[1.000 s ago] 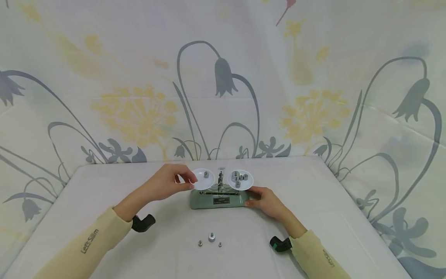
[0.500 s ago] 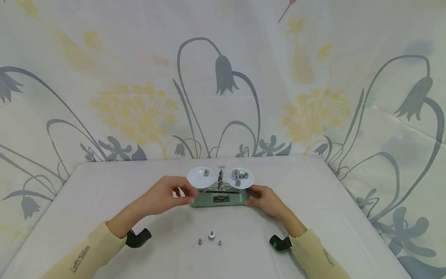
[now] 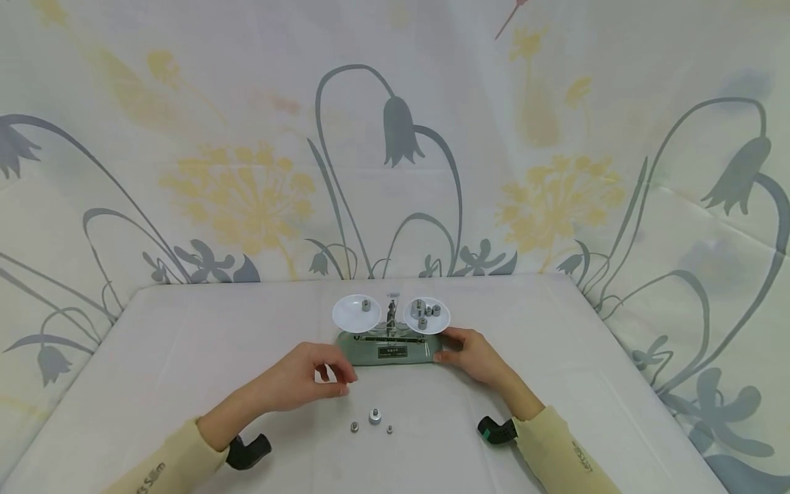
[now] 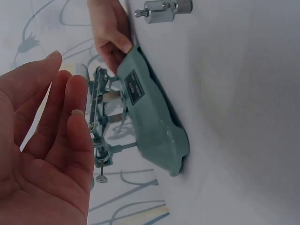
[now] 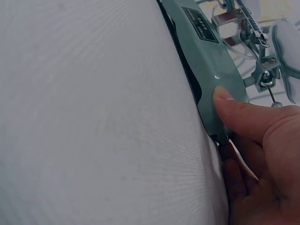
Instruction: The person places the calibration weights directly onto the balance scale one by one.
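Observation:
A green balance scale [image 3: 364, 353] stands near the back of the table, with two white pans. The left pan [image 3: 348, 317] carries one small metal weight [image 3: 366, 305]; several weights [image 3: 417, 310] stand in the right pan [image 3: 442, 324]. My right hand [image 3: 474, 357] grips the right end of the scale's base, thumb [image 5: 229, 105] on the front and fingers round the end. In front of the scale, my left hand [image 3: 305, 377] hovers with loosely bent fingers and nothing in them. Below and right of it, three loose weights stand: a larger one [image 3: 374, 417] and two smaller ones [image 3: 354, 427].
A white cloth [image 3: 296, 460] covers the table. Behind it hangs a curtain [image 3: 259, 103] with a flower print. Black wrist devices [image 3: 249, 453] stick out beneath both sleeves.
My left hand has moved away from the left pan, down and towards the loose weights. The right hand stays on the scale's base. Weights in both pans look the same.

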`<state>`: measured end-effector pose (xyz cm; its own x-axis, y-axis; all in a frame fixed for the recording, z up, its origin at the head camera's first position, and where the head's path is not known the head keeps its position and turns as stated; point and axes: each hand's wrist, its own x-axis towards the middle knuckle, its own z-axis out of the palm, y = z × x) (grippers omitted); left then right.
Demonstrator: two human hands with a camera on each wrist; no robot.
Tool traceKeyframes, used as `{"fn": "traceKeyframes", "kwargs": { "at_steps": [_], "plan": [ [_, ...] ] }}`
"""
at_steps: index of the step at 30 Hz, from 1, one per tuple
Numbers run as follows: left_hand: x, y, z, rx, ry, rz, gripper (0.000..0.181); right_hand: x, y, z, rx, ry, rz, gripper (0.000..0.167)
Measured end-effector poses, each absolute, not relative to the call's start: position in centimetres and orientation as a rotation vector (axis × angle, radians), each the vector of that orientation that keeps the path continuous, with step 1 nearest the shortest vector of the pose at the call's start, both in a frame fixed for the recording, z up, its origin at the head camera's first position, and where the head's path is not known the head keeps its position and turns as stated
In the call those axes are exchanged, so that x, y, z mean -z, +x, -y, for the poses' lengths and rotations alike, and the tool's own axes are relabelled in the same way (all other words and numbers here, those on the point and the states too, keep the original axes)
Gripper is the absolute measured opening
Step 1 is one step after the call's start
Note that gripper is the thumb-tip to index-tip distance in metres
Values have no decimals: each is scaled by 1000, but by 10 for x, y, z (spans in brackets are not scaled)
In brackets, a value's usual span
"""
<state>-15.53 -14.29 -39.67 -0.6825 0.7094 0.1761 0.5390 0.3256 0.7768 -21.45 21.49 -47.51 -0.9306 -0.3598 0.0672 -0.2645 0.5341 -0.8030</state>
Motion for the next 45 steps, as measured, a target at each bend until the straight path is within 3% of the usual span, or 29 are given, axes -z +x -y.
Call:
{"fn": "traceKeyframes", "kwargs": {
  "at_steps": [23,45],
  "plan": [
    [442,-142,129,-1264,1039,-2222,16,475,-214,-214,1384,-526,-2631,60],
    [448,-144,127,-1155,1010,-2169,19,475,-214,-213,1381,-509,-2637,60]
  ]
}}
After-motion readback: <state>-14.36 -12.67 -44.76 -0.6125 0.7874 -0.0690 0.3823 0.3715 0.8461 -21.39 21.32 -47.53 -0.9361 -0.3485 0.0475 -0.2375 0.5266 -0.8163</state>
